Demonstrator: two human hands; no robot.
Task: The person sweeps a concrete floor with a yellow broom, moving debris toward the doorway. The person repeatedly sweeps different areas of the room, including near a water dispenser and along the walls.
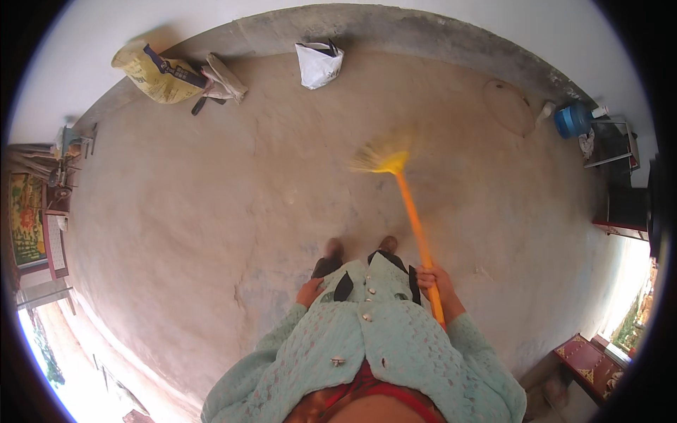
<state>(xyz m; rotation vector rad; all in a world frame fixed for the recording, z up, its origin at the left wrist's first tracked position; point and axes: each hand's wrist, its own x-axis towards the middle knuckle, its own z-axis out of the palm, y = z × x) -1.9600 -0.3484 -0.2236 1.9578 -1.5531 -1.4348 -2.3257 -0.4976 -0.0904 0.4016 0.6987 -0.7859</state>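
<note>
Head view: right hand [433,278] clamps orange-handled broom [410,204]; left hand [309,291], closure unclear.

left hand [309,291]: lowered at the side | right hand [433,278]: curled in a grip

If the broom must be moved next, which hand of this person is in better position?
Probably the right hand: it grips the orange handle of the broom. The left hand is beside the pale green cardigan, away from the handle.
</note>
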